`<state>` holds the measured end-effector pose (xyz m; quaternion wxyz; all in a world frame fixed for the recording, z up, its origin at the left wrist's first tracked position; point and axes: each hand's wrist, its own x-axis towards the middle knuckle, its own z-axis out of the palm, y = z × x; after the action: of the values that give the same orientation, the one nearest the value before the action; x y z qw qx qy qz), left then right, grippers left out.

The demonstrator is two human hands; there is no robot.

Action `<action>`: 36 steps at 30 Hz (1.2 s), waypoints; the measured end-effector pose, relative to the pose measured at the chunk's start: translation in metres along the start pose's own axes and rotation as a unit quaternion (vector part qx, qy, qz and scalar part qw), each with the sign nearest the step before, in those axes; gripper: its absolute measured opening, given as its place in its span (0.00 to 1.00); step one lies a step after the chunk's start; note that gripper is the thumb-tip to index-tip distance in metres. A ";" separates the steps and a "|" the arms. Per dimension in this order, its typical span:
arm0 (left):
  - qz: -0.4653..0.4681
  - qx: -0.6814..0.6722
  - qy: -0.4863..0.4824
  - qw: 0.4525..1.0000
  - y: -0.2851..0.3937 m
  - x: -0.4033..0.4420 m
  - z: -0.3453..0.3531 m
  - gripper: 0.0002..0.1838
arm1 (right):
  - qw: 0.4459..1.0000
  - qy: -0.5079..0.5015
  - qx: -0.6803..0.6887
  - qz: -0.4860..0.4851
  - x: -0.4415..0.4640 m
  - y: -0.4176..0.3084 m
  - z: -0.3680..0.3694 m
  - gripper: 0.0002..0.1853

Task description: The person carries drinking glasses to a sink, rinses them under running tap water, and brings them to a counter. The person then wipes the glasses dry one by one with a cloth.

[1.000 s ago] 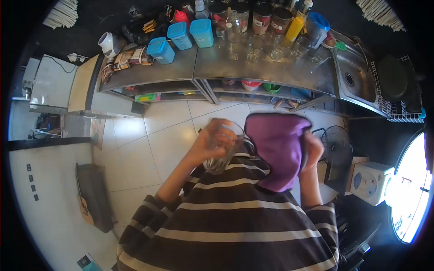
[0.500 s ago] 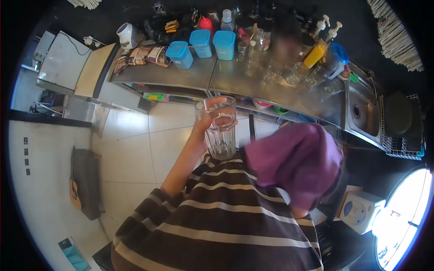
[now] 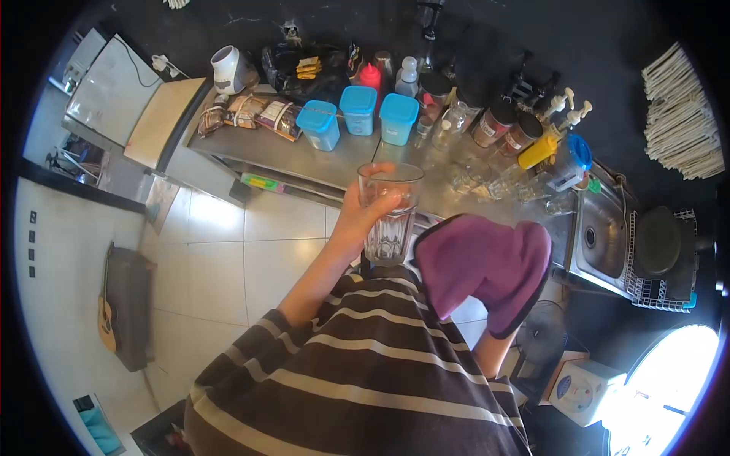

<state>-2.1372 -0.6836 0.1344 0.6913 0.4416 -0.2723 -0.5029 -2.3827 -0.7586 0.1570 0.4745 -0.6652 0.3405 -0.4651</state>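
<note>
In front of my chest, my left hand [image 3: 363,215] grips a clear drinking glass [image 3: 389,235] with fluted lower sides, its fingers wrapped round the upper part. The glass is upright, with its rim towards the counter. Just right of it, a purple cloth [image 3: 483,266] with a dark edge is draped over my right hand and held up by it. Only the wrist [image 3: 494,356] below the cloth shows; the fingers are hidden. The cloth's left edge is close to the glass; whether they touch I cannot tell.
A metal counter [image 3: 304,163] runs ahead, bearing blue-lidded tubs [image 3: 357,114], snack-like packets [image 3: 247,112], a red bottle [image 3: 370,74], jars [image 3: 494,121] and several clear glasses [image 3: 506,186]. To the right are a sink [image 3: 601,239] and a wire dish rack [image 3: 650,289]. A guitar [image 3: 109,323] stands at left.
The view has shifted, so the counter sits lower in the picture. The purple cloth, blurred before, is sharper, with its left part closer to the glass. My left hand still holds the glass.
</note>
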 end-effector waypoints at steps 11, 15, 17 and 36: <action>-0.012 -0.031 -0.012 0.999 0.014 0.051 -0.035 0.30 | 0.995 -0.046 -0.081 0.046 -0.040 0.042 0.026 0.18; -0.036 -0.033 -0.020 0.999 0.016 0.065 -0.044 0.29 | 0.991 -0.059 -0.104 0.067 -0.023 0.057 0.048 0.19; -0.031 -0.026 -0.019 0.999 0.018 0.071 -0.047 0.29 | 0.988 -0.072 -0.115 0.074 -0.015 0.066 0.054 0.19; -0.040 -0.063 -0.025 0.997 0.003 0.097 -0.020 0.33 | 0.965 -0.125 0.032 0.227 0.024 0.156 0.106 0.26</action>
<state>-2.0856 -0.7669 0.1211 0.6906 0.3948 -0.2391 -0.5568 -2.2765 -0.7961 0.0041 0.6273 -0.6081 0.4054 -0.2690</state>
